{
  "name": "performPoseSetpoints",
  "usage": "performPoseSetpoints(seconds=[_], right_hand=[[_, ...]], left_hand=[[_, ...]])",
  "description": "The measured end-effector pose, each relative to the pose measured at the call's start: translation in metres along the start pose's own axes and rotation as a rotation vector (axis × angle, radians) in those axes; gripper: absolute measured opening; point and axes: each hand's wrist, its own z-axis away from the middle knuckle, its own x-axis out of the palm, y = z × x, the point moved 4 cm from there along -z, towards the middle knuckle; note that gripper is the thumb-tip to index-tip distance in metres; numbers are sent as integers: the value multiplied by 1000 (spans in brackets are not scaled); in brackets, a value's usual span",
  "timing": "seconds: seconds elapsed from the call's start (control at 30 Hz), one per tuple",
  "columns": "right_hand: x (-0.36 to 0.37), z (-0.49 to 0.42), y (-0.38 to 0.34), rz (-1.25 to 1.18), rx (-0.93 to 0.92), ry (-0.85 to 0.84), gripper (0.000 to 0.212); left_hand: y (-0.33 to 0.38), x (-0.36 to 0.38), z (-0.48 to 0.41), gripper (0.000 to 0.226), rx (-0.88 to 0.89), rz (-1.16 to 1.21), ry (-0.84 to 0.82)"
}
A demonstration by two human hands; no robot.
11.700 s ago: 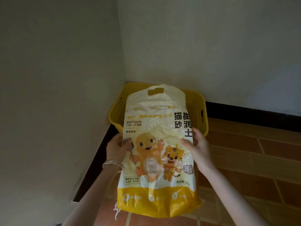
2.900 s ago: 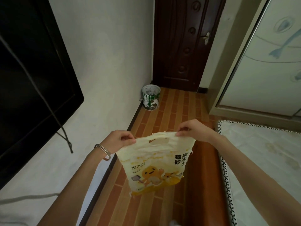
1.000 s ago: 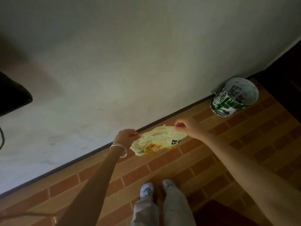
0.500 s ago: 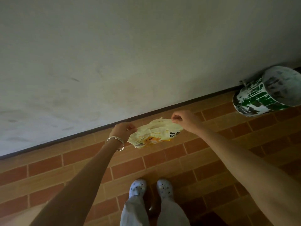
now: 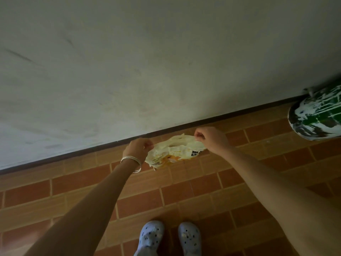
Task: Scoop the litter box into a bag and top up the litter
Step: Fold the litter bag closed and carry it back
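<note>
left hand [image 5: 137, 149] and right hand [image 5: 212, 138] fingers pinching litter bag [image 5: 175, 151] top corners | bag slung between fingers, above floor [image 5: 184, 191] | risk: thin pinch slips, bag drops, spills

Cut off at the right edge: green-and-white paint-smeared round bucket [image 5: 317, 119]. Cropped at the bottom edge: pale blue perforated clogs [image 5: 171, 237] and both forearms. Mostly folded out of sight: print on the crumpled cream-and-orange plastic litter bag [image 5: 175, 151], contents unseen.
</note>
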Motion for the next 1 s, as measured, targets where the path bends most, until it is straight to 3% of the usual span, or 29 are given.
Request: performPoseSetpoints(seconds=[0.13, 0.23, 0.47, 0.63, 1.0], right_hand=[[-10, -29, 0, 23, 35, 145, 13], [-21, -45, -6, 9, 41, 208, 24], [-58, -26, -20, -155, 49, 217, 51], [-122, 16, -52, -168, -79, 254, 59], [-317, 158, -170, 178, -277, 314, 60]], left_hand=[[4, -8, -29, 16, 15, -7, 140], [7, -22, -41, 23, 19, -21, 245], [17, -54, -20, 48, 46, -103, 222], [51, -109, 28, 50, 152, -170, 256], [197, -280, 200, 53, 340, -336, 394]])
